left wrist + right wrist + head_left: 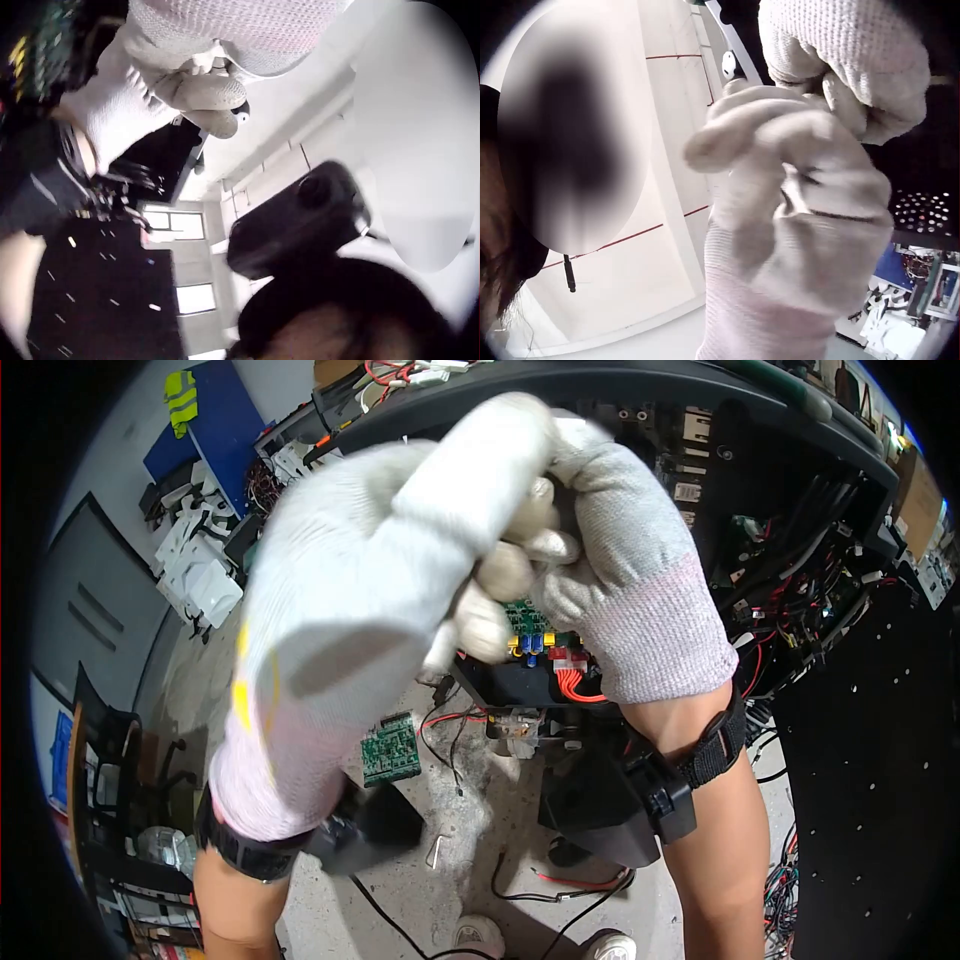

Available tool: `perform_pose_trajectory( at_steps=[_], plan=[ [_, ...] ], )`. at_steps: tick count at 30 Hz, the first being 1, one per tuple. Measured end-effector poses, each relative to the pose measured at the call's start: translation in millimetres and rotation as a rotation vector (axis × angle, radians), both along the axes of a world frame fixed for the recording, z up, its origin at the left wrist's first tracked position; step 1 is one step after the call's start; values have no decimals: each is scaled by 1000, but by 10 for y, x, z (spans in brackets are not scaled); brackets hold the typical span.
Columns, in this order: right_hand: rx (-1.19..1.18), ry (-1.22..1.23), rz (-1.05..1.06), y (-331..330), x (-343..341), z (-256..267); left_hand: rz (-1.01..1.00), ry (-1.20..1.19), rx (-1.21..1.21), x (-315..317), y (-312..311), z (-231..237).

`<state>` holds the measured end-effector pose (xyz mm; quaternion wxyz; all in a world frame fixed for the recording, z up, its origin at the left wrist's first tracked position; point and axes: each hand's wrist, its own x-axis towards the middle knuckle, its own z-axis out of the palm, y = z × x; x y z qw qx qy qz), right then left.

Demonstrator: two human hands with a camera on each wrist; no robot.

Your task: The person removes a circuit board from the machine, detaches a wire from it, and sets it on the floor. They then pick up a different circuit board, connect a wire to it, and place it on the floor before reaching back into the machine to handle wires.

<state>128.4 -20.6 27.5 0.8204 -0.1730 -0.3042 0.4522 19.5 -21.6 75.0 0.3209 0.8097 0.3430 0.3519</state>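
Note:
In the head view, both hands, in pale knitted gloves, are raised close together in front of the camera. My left hand [370, 550] has its fingers curled inward, and my right hand [625, 530] curls its fingers close beside them. Seen in the left wrist view, the left hand [206, 75] shows bent fingers, with the right hand [120, 101] just behind. The right wrist view shows the right hand [795, 180] with folded fingers below the left hand [855, 64]. No held object is visible; the space between the palms is partly hidden.
Behind the hands stands a black housing [850, 435] with wiring and connectors. Below them is a board with red wires [580, 685]. A green circuit board [390, 750] and loose cables lie on the concrete floor [460, 860]. A black perforated panel [870, 760] stands at right.

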Motion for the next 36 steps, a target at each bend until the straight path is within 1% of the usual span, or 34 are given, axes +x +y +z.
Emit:
perform_pose_trajectory(
  at_steps=[1,2,3,4,5,6,7,8,9,10,12,13,15,17,18,19,20,22,23,24,25,26,27,28,29,30,31,34,36],
  plan=[
    [-11,-41,24,47,53,-10,-2,1,5,-26,86,11],
    [-30,-87,24,8,71,-29,-51,79,275,-89,155,42],
    [-47,-134,24,-37,81,-33,-77,120,408,-114,212,70],
    [-114,-126,22,-69,49,-19,-96,155,544,-153,279,87],
    [-183,-117,22,-96,31,9,-155,268,843,-156,335,120],
    [-184,-117,24,-83,2,32,-186,331,990,-158,348,129],
    [-184,-89,-39,-66,-31,44,-213,382,1141,-160,362,139],
    [-184,-60,-102,-62,-47,52,-231,363,1128,-152,352,129],
    [-183,-58,-103,-100,-33,39,-241,353,1122,-135,329,106],
    [-165,-119,-97,-149,-12,20,-252,344,1116,-117,307,83],
    [-144,-181,-94,-82,-12,-14,-196,275,1123,-115,311,40],
    [-90,-147,-42,33,10,-54,-178,251,1126,-103,297,22],
    [-40,-113,12,105,42,-85,-200,121,698,-78,262,-18],
    [24,-6,233,57,102,-96,-190,-78,256,-26,183,-83],
    [-47,100,182,109,75,-57,-319,-392,-281,10,167,-120],
    [-47,99,182,99,78,-65,-396,-539,-553,8,155,-122],
    [-30,3,117,73,95,-92,-434,-697,-828,6,143,-124],
    [2,-188,-14,21,120,-129,-251,-289,-327,-50,97,-47],
    [2,-186,-13,27,149,-128,-246,-130,27,-85,162,-49],
    [54,-102,155,40,145,-55,-177,-5,392,-108,216,-37],
    [107,-16,322,34,138,0,-161,101,643,-144,258,7],
    [-43,25,118,-38,68,-8,-118,182,902,-169,289,64],
    [-41,25,118,-36,101,-22,-129,203,1028,-169,310,63],
    [16,27,233,-38,146,-31,-135,218,1156,-169,330,62],
    [46,28,292,-27,162,-54,-111,287,1312,-161,324,55],
    [74,29,351,-30,147,-29,-99,325,1389,-162,325,55],
    [49,13,274,-51,113,-35,-85,360,1467,-162,327,54],
    [-26,-32,40,-153,-16,-30,-98,351,1505,-135,338,53],
    [-15,-63,-4,-99,-10,-58,-102,395,1516,-138,359,61]
  ],
)
